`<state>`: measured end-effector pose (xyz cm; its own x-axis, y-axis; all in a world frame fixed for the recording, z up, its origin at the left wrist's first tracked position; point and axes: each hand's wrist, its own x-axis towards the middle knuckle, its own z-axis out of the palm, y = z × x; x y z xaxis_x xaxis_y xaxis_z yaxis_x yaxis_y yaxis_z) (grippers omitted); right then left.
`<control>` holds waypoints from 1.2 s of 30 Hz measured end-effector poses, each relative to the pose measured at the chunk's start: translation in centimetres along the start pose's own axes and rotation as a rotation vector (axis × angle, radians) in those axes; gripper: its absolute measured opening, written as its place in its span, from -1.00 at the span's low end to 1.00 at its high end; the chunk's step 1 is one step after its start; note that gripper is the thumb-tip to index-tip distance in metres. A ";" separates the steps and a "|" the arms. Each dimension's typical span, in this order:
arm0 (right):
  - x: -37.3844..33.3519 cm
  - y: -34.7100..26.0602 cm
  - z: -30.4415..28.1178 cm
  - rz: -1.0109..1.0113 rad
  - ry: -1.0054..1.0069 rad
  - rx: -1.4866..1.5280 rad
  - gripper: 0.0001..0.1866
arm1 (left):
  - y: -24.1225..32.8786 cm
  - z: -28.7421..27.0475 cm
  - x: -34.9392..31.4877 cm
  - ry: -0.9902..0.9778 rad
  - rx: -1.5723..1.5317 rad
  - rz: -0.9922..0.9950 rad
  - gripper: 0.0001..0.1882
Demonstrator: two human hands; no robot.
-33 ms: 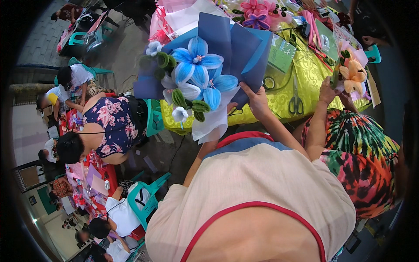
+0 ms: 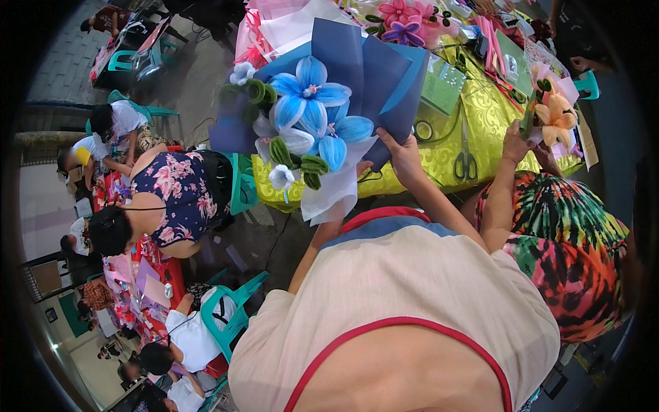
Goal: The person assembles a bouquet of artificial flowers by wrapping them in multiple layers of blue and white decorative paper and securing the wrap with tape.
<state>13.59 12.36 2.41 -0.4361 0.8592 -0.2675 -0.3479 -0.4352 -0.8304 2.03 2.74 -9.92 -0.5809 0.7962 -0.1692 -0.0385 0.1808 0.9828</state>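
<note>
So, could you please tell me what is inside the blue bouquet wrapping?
Inside the blue wrapping are fuzzy blue lilies, small white flowers and curled green leaves; whatever is directly behind them or under the lower white paper is covered.

Here one wide fisheye camera rides on the wearer's head, the left of a side-by-side pair, peering steeply down and forward past the beige top (image 2: 405, 275), which lies close and fills the lower middle. A bouquet (image 2: 312, 99) stands a little farther out, before the yellow-covered table (image 2: 487, 141). Well off to the left, the red table (image 2: 177, 278) leans sideways, bent toward the dark round rim.
</note>
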 end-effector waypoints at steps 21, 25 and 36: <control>-1.2 5.9 2.2 0.006 -0.443 0.235 -0.42 | 9.3 -1.9 -4.2 0.074 -0.173 0.121 -0.72; -1.1 6.2 1.2 0.135 -0.429 0.262 -0.37 | 8.9 -2.5 -5.0 -0.026 0.017 0.124 -0.62; -1.0 6.2 -0.3 0.210 -0.522 0.284 -0.41 | 6.0 -3.7 -5.2 -0.102 -0.070 0.144 -0.57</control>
<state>12.13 8.87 -2.57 -0.8418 0.5341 -0.0780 -0.3859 -0.6966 -0.6048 1.81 -2.45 -2.88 -0.4996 0.8658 -0.0296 -0.0197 0.0228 0.9995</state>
